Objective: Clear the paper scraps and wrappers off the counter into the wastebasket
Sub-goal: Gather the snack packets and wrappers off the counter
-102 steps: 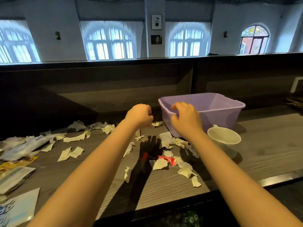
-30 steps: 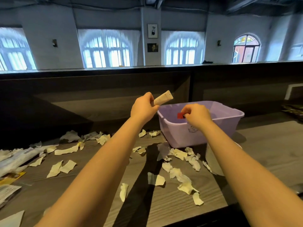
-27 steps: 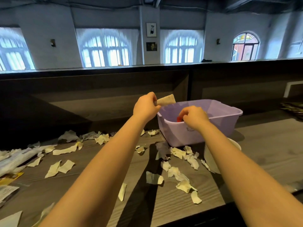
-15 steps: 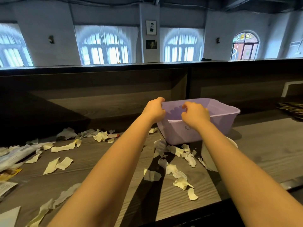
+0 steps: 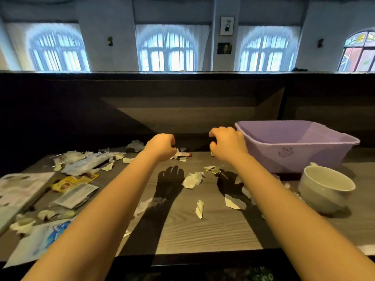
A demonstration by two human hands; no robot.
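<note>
The wastebasket is a purple plastic tub standing at the right on the wooden counter. My right hand hovers just left of its rim, fingers loosely curled and holding nothing. My left hand hangs over small scraps and a red-tipped wrapper near the back edge, fingers bent down, with nothing visibly gripped. Torn paper scraps lie between my arms: a crumpled one, a thin one, and a pointed one. A heap of clear wrappers sits at the left.
A white cup stands in front of the tub. At the left lie a yellow sachet, a clear printed packet, a blue-and-white packet and a pale booklet. A dark wall backs the counter.
My left hand held a paper scrap and my right a red wrapper at the tub; both hands are now free of them and have moved left of the tub. The view has swung left.
</note>
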